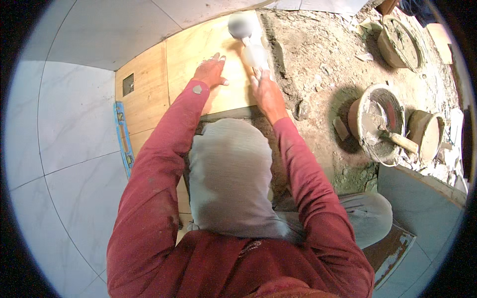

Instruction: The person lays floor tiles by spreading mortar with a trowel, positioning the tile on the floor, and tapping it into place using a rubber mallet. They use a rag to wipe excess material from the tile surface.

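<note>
My right hand is closed round the handle of a mallet, which reaches away from me over the tile's right edge. Its grey rounded head and a whitish rounded part nearer my fingers are blurred. My left hand lies with spread fingers on the light wood-coloured tile, left of the mallet. Pale dust or mortar marks the fingertips of both hands. The tile borders rough ground on its right.
A blue spirit level lies along the left wall. On the right, a bucket holds mortar and a wooden-handled trowel. Another tub stands beyond it, and a smaller container beside it. Rubble covers the ground.
</note>
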Demonstrator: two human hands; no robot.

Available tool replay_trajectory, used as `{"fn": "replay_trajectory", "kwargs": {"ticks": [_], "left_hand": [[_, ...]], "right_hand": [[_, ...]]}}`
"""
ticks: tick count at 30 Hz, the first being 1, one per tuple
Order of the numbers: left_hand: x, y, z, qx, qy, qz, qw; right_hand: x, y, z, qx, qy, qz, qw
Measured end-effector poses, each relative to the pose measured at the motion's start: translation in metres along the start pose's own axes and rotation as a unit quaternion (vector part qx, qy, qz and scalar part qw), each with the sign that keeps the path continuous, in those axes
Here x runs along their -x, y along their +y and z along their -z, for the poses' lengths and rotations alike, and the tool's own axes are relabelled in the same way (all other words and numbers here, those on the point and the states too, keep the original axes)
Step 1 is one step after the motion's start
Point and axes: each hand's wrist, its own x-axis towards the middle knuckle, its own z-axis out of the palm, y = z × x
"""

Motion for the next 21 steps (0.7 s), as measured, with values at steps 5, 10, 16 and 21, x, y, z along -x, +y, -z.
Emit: {"fn": "replay_trajectory", "kwargs": {"ticks": [5, 10, 16, 21], "left_hand": [[-0.005, -0.005, -0.003, -0.037, -0.057, 0.029, 0.997], [-0.012, 0.011, 0.009, -0.052, -0.043, 0.017, 0.998], [-0.014, 0.012, 0.014, -0.047, -0.103, 0.053, 0.992], [-0.016, 0.005, 0.008, -0.002, -0.119, 0.068, 0.991]], "right_hand": [[-0.001, -0.015, 0.009, -0.031, 0.051, 0.046, 0.997], [-0.027, 0.019, -0.004, 0.004, 0.058, 0.088, 0.994], [-0.032, -0.002, 0.007, -0.027, 0.050, 0.072, 0.996], [-0.019, -0.019, 0.025, -0.062, 0.006, 0.036, 0.997]]}}
